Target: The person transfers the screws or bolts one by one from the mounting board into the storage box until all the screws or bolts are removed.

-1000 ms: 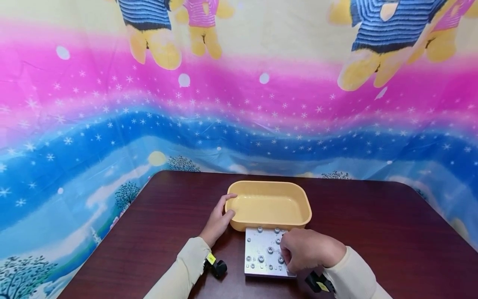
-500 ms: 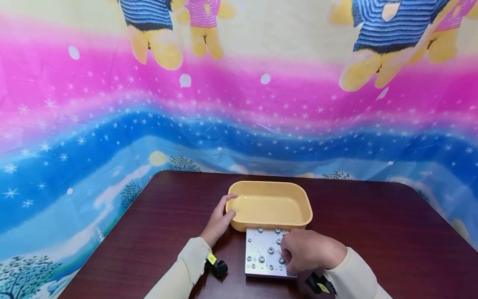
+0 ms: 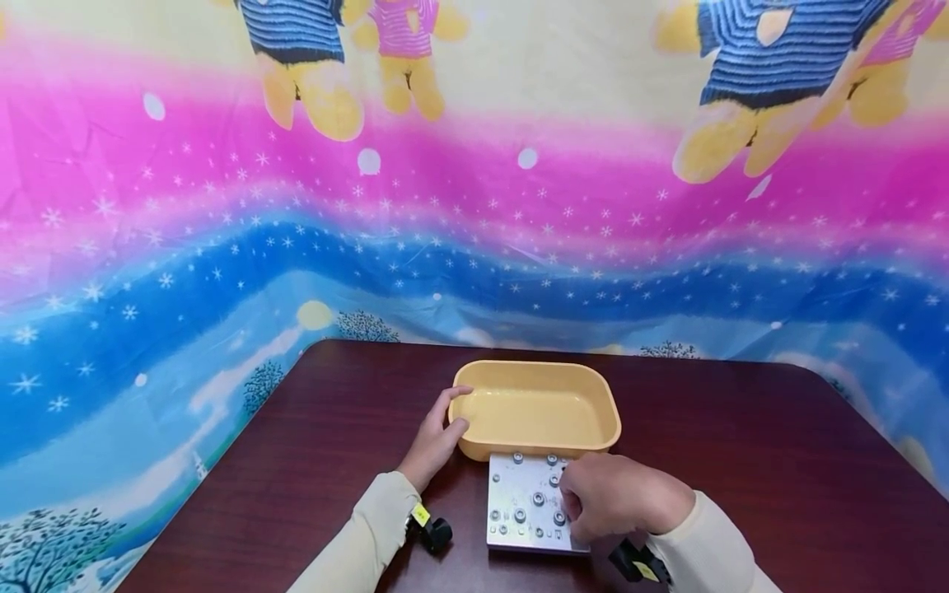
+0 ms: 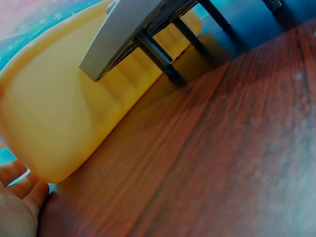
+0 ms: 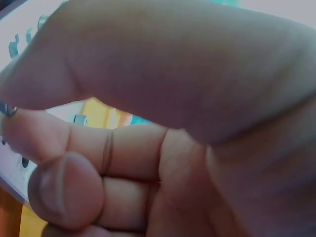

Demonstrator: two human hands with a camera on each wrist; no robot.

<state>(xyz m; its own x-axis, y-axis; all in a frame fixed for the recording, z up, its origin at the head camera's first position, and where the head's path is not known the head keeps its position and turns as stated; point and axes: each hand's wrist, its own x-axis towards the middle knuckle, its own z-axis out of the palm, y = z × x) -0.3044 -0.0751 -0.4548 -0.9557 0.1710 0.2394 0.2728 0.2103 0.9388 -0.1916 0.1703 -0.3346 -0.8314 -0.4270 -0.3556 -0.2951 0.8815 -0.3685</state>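
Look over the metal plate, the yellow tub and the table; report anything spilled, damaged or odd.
Nothing visible looks spilled or broken. The one oddity: in the left wrist view, threaded bolts stick out beneath the metal plate, its underside clear of the table. The right hand hides part of the plate.

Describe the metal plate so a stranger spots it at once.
Find the brown table, then the yellow tub on it. On the tub's near side, partly hidden by the right hand, sits the metal plate: silver, flat, studded with bolts, unlike the hollow tub.

The right grip [image 3: 626,498] mostly hides a metal piece [image 5: 8,109], perhaps a screw.
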